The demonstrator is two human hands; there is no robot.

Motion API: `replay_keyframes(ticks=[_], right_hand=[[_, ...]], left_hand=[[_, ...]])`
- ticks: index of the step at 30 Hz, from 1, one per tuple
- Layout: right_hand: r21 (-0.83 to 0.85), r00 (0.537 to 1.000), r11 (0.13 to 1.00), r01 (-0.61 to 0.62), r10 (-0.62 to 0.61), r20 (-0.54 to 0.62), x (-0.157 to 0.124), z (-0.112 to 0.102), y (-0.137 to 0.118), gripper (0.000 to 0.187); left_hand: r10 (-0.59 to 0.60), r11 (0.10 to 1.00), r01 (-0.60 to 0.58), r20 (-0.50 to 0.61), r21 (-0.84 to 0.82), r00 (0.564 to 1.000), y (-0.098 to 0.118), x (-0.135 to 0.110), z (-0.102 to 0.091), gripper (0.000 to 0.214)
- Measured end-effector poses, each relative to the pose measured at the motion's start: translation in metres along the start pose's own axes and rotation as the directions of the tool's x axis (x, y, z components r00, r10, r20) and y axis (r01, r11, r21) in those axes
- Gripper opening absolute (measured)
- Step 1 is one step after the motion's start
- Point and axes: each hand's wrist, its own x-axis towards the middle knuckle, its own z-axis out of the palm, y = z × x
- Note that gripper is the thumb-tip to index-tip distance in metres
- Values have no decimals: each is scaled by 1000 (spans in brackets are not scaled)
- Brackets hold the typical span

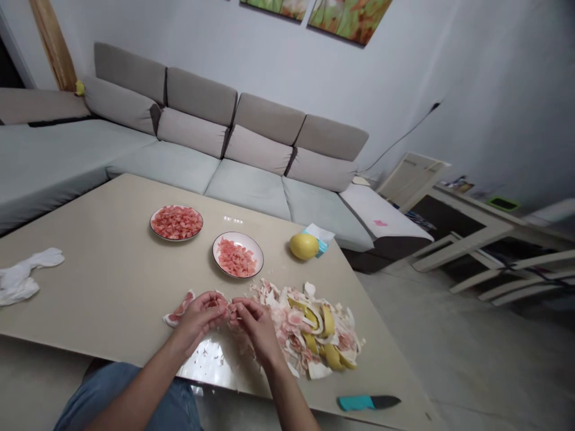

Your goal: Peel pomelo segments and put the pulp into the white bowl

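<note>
My left hand [200, 317] and my right hand [254, 326] meet over the near edge of the beige table [103, 281], fingers curled round a pink pomelo segment [228, 309] held between them. More pink segments [178, 311] lie just left of my left hand. A heap of yellow and white pomelo peel [314, 332] spreads to the right of my right hand. Two white plates hold peeled pink flesh: one plate [238, 254] straight ahead, another plate [176, 222] farther left.
A whole yellow pomelo [304, 246] sits by a tissue pack [320, 237] at the table's far right. A teal-handled knife [368, 402] lies at the near right edge. A white cloth [24, 275] is at the left. A grey sofa [202, 137] runs behind the table.
</note>
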Motion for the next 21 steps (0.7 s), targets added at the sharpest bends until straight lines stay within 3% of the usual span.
replay_keyframes(ticks=[2, 5, 9, 14, 17, 21], right_hand=[[21, 1000, 1000, -4, 4, -11, 3, -3, 0, 28], [-111, 997, 991, 73, -77, -31, 18, -9, -4, 32], [-251, 985, 956, 153, -167, -35, 63, -16, -14, 33], [-433, 956, 872, 229, -285, -68, 108, -16, -29, 36], [-490, 949, 827, 275, -315, 1, 92, -10, -37, 33], [-460, 947, 839, 291, -183, 266, 37, 1, -45, 22]], left_hand=[[-13, 998, 14, 21, -57, 1000, 0, 1, -1, 21], [-31, 989, 36, 37, -144, 999, 0, 4, -2, 19], [-74, 971, 72, 0, -230, 997, -1, 6, -5, 21], [-27, 989, 22, -34, -149, 999, 0, 5, -7, 28], [33, 997, -37, -65, -63, 997, 2, 3, -4, 35], [103, 993, -99, -64, 67, 993, 4, 1, 0, 37]])
